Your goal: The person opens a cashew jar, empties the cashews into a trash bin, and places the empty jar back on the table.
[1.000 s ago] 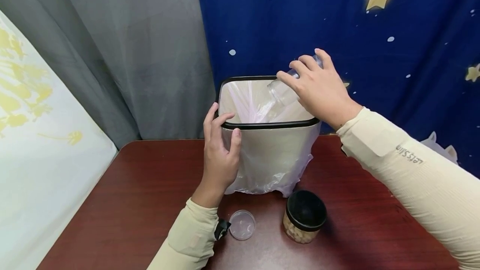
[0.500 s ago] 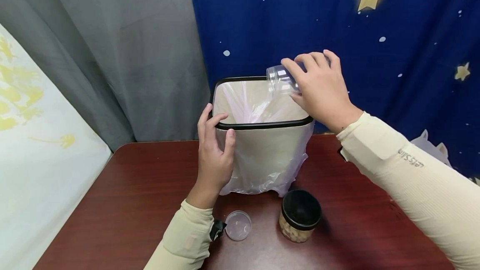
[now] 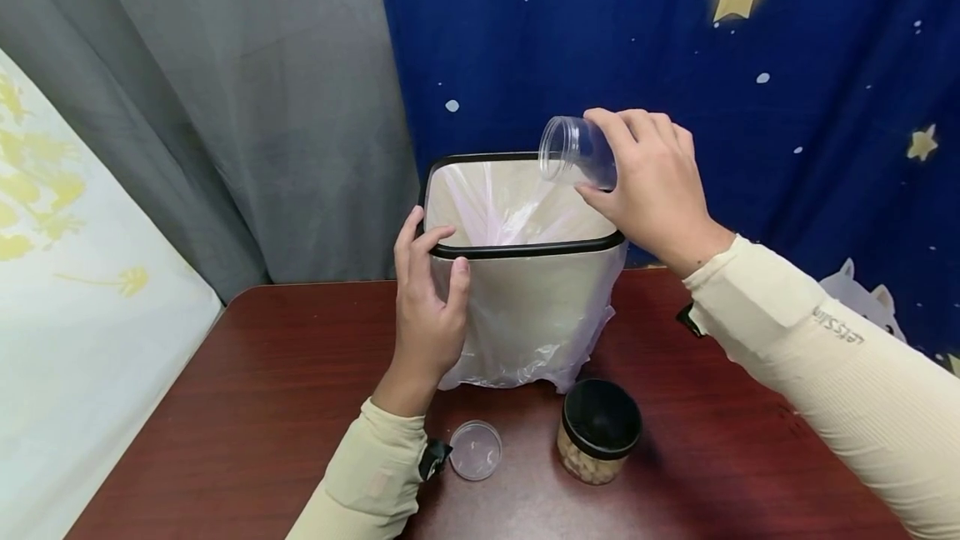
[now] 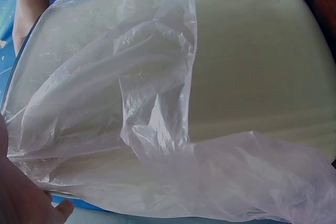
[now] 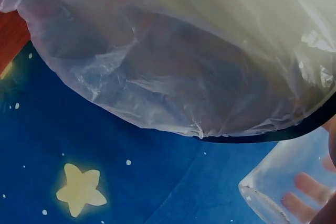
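A pale trash can [image 3: 528,294] with a black rim stands on the table, lined with a thin pinkish plastic bag [image 4: 152,103]. My left hand [image 3: 426,319] holds its left front corner, index finger over the rim and thumb against the front wall. Above the can's right back edge, my right hand [image 3: 654,182] grips a clear, see-through jar [image 3: 562,152], lying on its side with its open mouth facing left. Nothing shows inside the jar. In the right wrist view, fingertips show through its clear wall [image 5: 270,182].
In front of the can, a clear round lid [image 3: 476,450] lies on the dark red table [image 3: 300,407]. To its right stands a jar [image 3: 600,432] with a black lid and pale pieces inside. Behind hang a grey curtain [image 3: 247,107] and a blue starry one [image 3: 495,40].
The right hand has raised the clear jar from a mouth-down tilt into the can to nearly level, its mouth now above the rim. The left hand stays on the can.
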`<control>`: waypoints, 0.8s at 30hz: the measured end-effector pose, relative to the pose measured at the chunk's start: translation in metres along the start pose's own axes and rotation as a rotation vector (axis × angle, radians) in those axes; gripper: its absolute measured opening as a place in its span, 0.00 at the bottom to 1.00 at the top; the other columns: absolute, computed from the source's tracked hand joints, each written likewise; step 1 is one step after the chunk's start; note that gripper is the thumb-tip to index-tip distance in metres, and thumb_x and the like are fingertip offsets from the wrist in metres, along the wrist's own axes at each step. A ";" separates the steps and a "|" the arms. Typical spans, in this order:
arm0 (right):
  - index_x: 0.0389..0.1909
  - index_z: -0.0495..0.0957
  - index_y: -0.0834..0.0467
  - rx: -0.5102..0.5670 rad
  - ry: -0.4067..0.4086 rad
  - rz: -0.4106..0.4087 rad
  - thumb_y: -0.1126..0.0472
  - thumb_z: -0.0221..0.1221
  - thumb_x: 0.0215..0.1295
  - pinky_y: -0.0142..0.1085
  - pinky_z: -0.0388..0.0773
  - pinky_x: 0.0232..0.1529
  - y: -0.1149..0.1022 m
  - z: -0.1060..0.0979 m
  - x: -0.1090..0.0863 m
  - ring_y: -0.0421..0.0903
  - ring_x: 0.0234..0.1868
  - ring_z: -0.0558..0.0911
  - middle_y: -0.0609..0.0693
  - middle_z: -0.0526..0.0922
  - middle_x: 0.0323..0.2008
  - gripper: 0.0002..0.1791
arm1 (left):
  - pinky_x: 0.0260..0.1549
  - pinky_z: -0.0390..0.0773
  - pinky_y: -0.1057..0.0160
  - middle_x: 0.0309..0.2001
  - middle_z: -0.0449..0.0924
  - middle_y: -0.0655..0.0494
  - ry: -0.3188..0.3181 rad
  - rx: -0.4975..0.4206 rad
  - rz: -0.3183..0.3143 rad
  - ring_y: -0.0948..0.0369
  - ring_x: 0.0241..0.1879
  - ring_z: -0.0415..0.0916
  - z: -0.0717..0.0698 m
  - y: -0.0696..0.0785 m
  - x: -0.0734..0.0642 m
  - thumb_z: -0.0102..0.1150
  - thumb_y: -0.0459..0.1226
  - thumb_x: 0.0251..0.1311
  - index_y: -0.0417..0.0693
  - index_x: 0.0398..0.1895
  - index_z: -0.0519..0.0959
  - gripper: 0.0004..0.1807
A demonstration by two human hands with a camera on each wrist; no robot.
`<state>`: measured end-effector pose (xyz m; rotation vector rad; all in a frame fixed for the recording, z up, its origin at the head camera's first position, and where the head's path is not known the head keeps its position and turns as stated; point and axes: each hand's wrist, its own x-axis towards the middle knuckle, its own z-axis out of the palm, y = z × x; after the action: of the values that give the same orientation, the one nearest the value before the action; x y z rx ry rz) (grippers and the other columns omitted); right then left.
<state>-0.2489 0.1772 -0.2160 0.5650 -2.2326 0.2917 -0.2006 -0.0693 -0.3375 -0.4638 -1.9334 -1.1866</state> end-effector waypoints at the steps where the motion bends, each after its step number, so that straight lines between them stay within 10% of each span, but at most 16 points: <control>1: 0.66 0.71 0.54 0.009 0.002 0.007 0.56 0.74 0.50 0.59 0.64 0.59 0.000 0.000 -0.001 0.62 0.59 0.72 0.61 0.77 0.57 0.40 | 0.71 0.60 0.42 0.78 0.50 0.48 0.001 0.003 0.000 0.56 0.78 0.50 0.000 0.000 0.000 0.50 0.41 0.71 0.52 0.64 0.68 0.20; 24: 0.66 0.69 0.58 0.230 0.254 0.091 0.54 0.75 0.48 0.55 0.65 0.58 0.013 0.001 -0.045 0.61 0.57 0.72 0.63 0.77 0.57 0.43 | 0.70 0.62 0.44 0.78 0.51 0.47 0.000 0.002 0.005 0.57 0.78 0.50 0.000 -0.002 0.002 0.50 0.42 0.71 0.50 0.64 0.68 0.21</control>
<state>-0.2294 0.2016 -0.2508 0.5163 -1.9937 0.6377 -0.2032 -0.0707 -0.3370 -0.4666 -1.9324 -1.1813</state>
